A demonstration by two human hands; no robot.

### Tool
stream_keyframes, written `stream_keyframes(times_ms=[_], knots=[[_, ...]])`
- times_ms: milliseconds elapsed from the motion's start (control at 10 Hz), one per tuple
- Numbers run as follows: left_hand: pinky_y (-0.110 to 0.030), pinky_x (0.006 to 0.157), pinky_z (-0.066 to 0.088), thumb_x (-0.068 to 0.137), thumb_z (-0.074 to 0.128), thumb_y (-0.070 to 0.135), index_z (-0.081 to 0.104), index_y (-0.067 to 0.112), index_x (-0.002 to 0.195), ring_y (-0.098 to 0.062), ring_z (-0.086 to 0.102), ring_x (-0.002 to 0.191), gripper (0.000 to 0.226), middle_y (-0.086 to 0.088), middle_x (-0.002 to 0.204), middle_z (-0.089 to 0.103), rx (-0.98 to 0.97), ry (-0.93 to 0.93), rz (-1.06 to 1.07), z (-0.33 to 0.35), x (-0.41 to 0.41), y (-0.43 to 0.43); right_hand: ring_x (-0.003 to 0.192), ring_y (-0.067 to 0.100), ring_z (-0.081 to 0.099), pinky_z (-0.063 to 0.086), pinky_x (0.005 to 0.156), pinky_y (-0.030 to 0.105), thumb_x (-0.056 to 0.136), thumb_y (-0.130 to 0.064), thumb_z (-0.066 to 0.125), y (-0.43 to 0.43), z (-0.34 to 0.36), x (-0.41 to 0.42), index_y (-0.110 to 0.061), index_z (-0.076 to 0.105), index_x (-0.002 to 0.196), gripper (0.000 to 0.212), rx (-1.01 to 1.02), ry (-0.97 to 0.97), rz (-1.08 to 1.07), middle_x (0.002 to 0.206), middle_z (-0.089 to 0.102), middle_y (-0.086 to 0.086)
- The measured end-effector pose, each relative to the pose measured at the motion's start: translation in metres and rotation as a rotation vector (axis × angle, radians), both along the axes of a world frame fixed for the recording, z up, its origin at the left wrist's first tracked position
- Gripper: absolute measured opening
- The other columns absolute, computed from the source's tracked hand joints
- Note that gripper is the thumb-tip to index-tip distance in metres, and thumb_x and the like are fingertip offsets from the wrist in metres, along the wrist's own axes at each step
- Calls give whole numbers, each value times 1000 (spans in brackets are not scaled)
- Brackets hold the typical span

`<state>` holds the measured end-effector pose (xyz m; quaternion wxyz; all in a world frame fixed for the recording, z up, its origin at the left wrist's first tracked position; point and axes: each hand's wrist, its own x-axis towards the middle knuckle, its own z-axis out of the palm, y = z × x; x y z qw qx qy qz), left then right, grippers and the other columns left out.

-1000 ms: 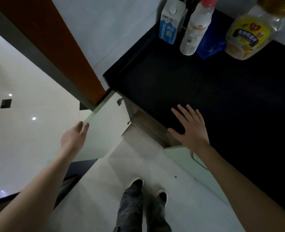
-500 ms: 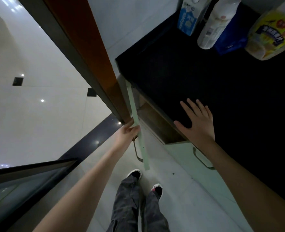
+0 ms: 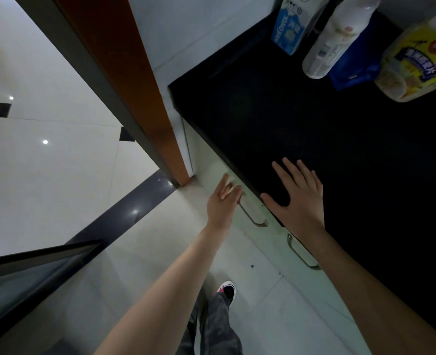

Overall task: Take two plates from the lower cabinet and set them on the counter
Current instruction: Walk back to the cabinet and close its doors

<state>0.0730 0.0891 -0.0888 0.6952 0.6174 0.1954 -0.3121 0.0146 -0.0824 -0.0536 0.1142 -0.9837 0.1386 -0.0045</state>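
The pale green lower cabinet door [image 3: 211, 172] under the black counter [image 3: 314, 129] stands flush with the cabinet front. My left hand [image 3: 223, 203] lies flat against that door, fingers spread, just above its metal handle [image 3: 252, 216]. My right hand [image 3: 298, 198] rests palm down on the counter's front edge, fingers apart, holding nothing. No plate shows anywhere; the cabinet's inside is hidden behind the door.
At the counter's back stand a blue-white carton [image 3: 291, 29], a white bottle [image 3: 332, 39], a blue pouch [image 3: 352, 67] and a yellow-labelled jar [image 3: 416, 60]. A second door handle [image 3: 301, 252] lies to the right. An orange-brown door frame [image 3: 135, 85] stands at left. My feet [image 3: 227, 290] are below.
The cabinet door swung from wide open to shut, my left hand pushing it in towards the cabinet. My right hand stayed flat on the counter.
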Motion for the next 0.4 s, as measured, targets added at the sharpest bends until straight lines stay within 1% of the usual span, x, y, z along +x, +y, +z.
stream_keyframes(times_ms=[100, 200, 300, 400], knots=[[-34, 100, 52, 92, 64, 16, 37, 22, 150, -9, 65, 112, 65, -8, 143, 55, -61, 12, 3, 0, 3, -10, 151, 18, 19, 8, 123, 39, 87, -72, 39, 0, 1, 0, -39, 30, 150, 72, -14, 1, -4, 159, 32, -10], [-40, 103, 51, 91, 67, 18, 39, 27, 149, -18, 60, 123, 65, -6, 144, 54, -69, 20, 13, 1, 4, -17, 150, 19, 20, 10, 123, 41, 87, -70, 41, 1, 1, 1, -37, 32, 150, 72, -25, -7, -2, 159, 33, -9], [-39, 102, 51, 91, 67, 18, 41, 29, 148, -16, 61, 121, 64, -3, 144, 53, -74, 15, 16, 0, 3, -18, 150, 19, 20, 9, 123, 41, 86, -69, 43, 1, 3, -1, -37, 33, 150, 72, -4, -20, 2, 159, 34, -8], [-41, 103, 50, 92, 64, 16, 40, 31, 148, -18, 60, 122, 62, -4, 144, 53, -43, 11, -44, -3, 6, -11, 150, 18, 21, 8, 122, 40, 86, -69, 45, 1, 6, 1, -37, 33, 150, 72, 3, -22, 3, 159, 34, -9]])
